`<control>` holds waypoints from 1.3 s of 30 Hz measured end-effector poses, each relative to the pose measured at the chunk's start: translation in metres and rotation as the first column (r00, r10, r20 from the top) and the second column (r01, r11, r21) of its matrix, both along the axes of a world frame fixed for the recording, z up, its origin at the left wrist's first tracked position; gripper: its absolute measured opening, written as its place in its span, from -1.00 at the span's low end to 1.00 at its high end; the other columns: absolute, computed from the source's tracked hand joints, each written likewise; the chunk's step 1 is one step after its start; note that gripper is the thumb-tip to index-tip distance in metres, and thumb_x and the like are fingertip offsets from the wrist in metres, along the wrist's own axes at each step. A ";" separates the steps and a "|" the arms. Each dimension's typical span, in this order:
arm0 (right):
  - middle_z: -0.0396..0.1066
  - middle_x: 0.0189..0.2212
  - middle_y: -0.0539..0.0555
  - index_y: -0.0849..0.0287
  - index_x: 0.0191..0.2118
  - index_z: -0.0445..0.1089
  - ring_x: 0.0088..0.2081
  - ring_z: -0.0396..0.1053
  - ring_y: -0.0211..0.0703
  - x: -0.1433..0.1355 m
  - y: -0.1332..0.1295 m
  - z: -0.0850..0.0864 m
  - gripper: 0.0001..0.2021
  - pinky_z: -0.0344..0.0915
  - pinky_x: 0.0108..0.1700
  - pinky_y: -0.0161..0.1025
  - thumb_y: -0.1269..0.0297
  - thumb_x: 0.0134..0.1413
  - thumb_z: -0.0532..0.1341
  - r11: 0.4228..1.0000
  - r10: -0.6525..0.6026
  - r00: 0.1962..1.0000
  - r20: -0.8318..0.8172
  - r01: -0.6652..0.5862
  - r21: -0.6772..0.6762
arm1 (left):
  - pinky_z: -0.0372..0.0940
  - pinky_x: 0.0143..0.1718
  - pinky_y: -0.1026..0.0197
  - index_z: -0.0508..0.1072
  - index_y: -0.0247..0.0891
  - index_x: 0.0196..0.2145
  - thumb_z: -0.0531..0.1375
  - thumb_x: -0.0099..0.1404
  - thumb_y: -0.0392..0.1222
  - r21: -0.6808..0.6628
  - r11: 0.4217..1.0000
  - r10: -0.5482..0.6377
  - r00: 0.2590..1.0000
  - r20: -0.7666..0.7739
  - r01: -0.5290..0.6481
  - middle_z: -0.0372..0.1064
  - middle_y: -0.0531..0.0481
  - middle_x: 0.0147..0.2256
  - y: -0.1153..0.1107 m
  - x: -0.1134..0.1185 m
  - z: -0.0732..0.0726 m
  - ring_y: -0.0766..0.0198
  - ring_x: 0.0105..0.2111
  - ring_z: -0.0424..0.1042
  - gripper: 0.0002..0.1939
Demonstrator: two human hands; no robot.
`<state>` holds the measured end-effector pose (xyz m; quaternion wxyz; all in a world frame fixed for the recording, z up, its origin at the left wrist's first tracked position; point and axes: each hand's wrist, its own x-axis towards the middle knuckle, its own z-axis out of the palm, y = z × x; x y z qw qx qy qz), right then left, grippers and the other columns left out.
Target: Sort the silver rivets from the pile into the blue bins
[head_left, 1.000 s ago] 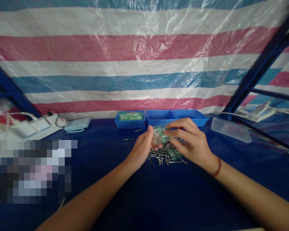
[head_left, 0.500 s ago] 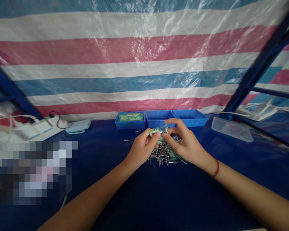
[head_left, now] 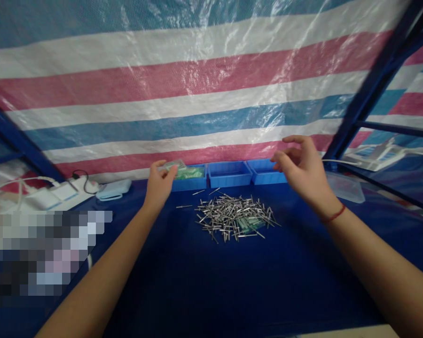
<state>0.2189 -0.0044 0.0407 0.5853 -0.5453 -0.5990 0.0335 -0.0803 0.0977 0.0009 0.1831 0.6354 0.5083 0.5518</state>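
Note:
At the left blue bin [head_left: 183, 186], my left hand [head_left: 158, 187] grips a small clear plastic bag [head_left: 175, 164] between thumb and fingers. Green-printed bags [head_left: 193, 172] lie inside that bin. My right hand [head_left: 305, 171] is raised in front of the right blue bin [head_left: 268, 178], fingers apart and curved, with nothing in it. Between and below the hands spreads a pile of thin metal blind rivets [head_left: 222, 211]. One green bag [head_left: 248, 225] lies among them, partly covered. A few loose rivets sit left of the pile.
A middle blue bin [head_left: 230, 180] stands between the other two. At the left are a white power strip [head_left: 61, 190] with cables and a light-blue case [head_left: 113, 189]. A clear plastic lid or tray [head_left: 347, 188] lies at the right, near the blue frame post [head_left: 364, 94].
Both hands were together over the pile, holding a green-printed bag. My left hand has moved left to the left bin with a bag; my right hand has let go and moved right and up.

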 end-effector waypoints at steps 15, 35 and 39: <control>0.30 -0.59 -0.06 0.15 -0.53 0.37 -0.53 0.25 -0.29 -0.012 -0.016 -0.019 -0.86 0.16 -0.50 -0.34 0.52 -0.24 0.14 0.494 0.787 0.545 0.289 -0.277 -0.824 | 0.10 0.08 0.02 0.39 -0.24 -0.11 0.06 0.32 -0.13 0.262 0.909 -0.070 0.738 -0.671 0.324 0.28 -0.11 -0.11 -0.047 0.028 -0.009 0.11 -0.03 0.24 -0.76; 0.39 -0.42 0.08 0.19 -0.49 0.43 -0.33 0.38 -0.15 -0.028 -0.018 -0.016 -0.87 0.23 -0.26 -0.22 0.50 -0.04 0.17 0.707 0.688 0.380 0.619 -0.156 -0.690 | 0.01 0.14 -0.19 0.21 -0.11 0.14 0.02 0.30 0.16 -0.169 0.820 -0.447 0.426 -0.787 0.548 0.04 -0.15 0.21 -0.093 0.060 -0.030 -0.05 0.18 0.04 -0.47; 0.38 -0.42 0.07 0.18 -0.47 0.44 -0.34 0.36 -0.16 -0.027 -0.018 -0.017 -0.86 0.23 -0.24 -0.21 0.50 -0.06 0.16 0.702 0.693 0.387 0.608 -0.170 -0.692 | 0.02 0.13 -0.19 0.22 -0.10 0.13 0.02 0.31 0.14 -0.143 0.822 -0.428 0.432 -0.794 0.551 0.05 -0.15 0.20 -0.092 0.060 -0.033 -0.04 0.18 0.04 -0.49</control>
